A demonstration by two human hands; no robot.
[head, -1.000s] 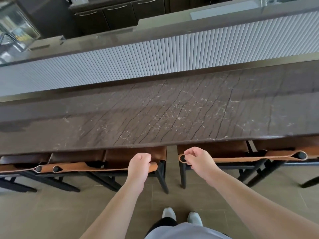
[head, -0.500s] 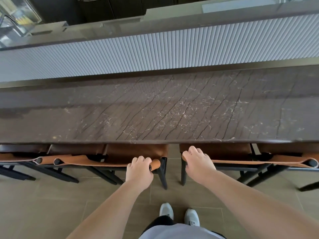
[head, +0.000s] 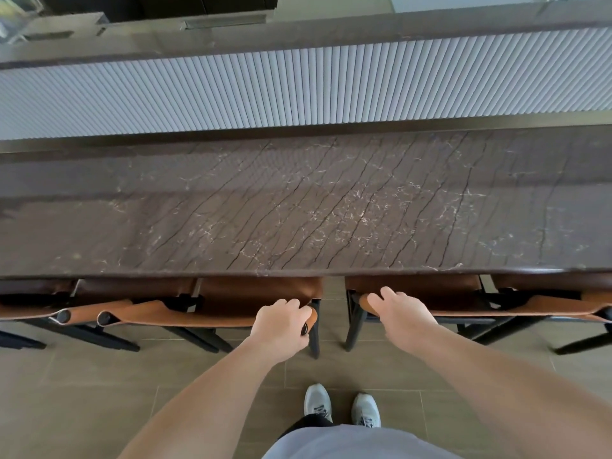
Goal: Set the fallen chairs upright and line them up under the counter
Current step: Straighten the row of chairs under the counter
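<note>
The left hand (head: 284, 326) curls its fingers over the tan backrest end of the left chair (head: 231, 304); the right hand (head: 399, 311) grasps the right chair (head: 430, 293) likewise. Both chairs stand upright, seats tucked beneath the dark tabletop (head: 298, 207) just beyond the fingers.

We are in a kitchen or café with a bar. Just beyond our hands runs a long dark stone counter (head: 298, 207), backed by a ribbed grey panel (head: 298, 87). Leather chairs (head: 258, 293) stand tucked under it, and dark cabinets (head: 198, 5) lie farther off over a tiled floor (head: 82, 392).
</note>
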